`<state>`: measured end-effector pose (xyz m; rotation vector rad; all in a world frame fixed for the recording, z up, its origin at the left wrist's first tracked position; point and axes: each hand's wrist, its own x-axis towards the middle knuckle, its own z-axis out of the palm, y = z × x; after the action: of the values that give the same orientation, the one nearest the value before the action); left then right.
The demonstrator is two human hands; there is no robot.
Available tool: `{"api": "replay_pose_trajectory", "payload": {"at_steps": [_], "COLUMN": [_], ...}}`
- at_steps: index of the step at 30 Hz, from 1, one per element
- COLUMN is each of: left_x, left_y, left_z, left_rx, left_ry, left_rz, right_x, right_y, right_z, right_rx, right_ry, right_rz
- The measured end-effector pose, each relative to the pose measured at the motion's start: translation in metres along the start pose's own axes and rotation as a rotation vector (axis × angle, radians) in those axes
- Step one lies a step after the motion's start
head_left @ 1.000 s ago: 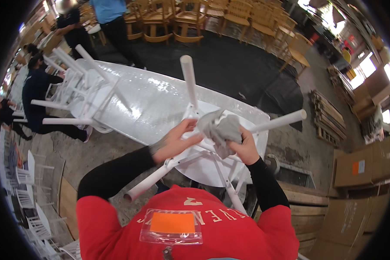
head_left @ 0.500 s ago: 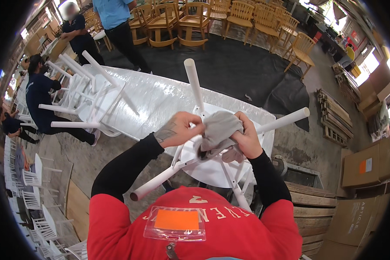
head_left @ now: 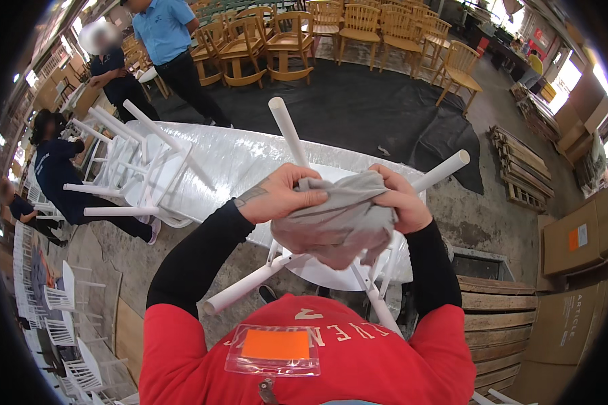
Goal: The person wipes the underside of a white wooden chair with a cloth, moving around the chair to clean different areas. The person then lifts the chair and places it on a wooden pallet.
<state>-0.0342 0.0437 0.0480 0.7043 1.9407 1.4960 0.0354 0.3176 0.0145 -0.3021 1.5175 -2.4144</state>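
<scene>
Between my two hands a crumpled grey cloth (head_left: 338, 226) is stretched out. My left hand (head_left: 280, 194) pinches its left edge between thumb and fingers. At the other side my right hand (head_left: 402, 200) is closed on a bunched part of it. Beneath the cloth a white chair (head_left: 317, 273) lies upside down, its round legs sticking up and outward. The cloth hides the middle of the chair's underside. This chair rests on a long table (head_left: 240, 162) covered in shiny clear wrap.
More upturned white chairs (head_left: 155, 165) stand on the table's left end, beside a person in dark clothes (head_left: 57, 169). Wooden chairs (head_left: 290, 44) line the far side by a black floor sheet (head_left: 385, 101). Wooden pallets (head_left: 517, 169) and cardboard boxes (head_left: 577, 233) are at right.
My left hand, apart from the cloth's edge before, now grips it. The cloth has been spread wider and lifted slightly toward me. The view has shifted a little.
</scene>
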Motion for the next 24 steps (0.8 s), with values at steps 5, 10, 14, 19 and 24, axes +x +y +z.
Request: {"api": "replay_pose_trajectory", "payload": {"at_steps": [5, 10, 14, 19, 24], "left_x": [0.036, 0.088, 0.095, 0.029, -0.105], "left_y": [0.042, 0.004, -0.04, -0.1, -0.126], "left_z": [0.027, 0.013, 0.016, -0.005, -0.015], "left_rx": [-0.324, 0.239, 0.093, 0.3, 0.765], "left_ry": [0.026, 0.232, 0.274, 0.271, -0.169], "left_rz": [0.038, -0.036, -0.147, -0.077, -0.442], "right_x": [-0.016, -0.024, -0.038, -0.071, -0.061], "right_y": [0.037, 0.068, 0.068, 0.052, 0.025], "right_z": [-0.055, -0.009, -0.017, -0.061, -0.126], "right_rx": [0.396, 0.157, -0.055, -0.191, -0.39], "right_ry": [-0.138, 0.179, 0.385, 0.789, 1.221], "right_rz": [-0.017, -0.145, -0.238, -0.438, -0.795]}}
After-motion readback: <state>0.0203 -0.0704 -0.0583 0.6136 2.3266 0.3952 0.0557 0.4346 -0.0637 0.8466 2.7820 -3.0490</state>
